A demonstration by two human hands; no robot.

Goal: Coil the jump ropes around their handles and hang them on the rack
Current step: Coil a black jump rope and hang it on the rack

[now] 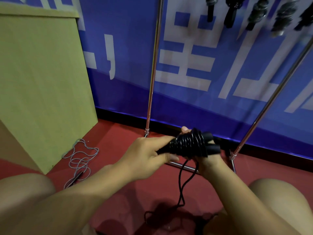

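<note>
A black jump rope (188,145) is coiled in many turns around its handles, held in front of me at mid-frame. My left hand (149,155) grips the handle end on the left, thumb underneath. My right hand (208,162) holds the bundle from below and behind, its fingers partly hidden by the coils. A loose length of the rope (182,185) hangs down to the red floor. Several coiled ropes (255,12) hang at the top right on the metal rack (152,70). A grey jump rope (79,160) lies loose on the floor to the left.
A tan wooden cabinet (42,82) stands at the left. A blue banner with white characters (203,65) covers the wall behind the rack. My bare knees (25,189) frame the bottom corners over the red floor (135,192).
</note>
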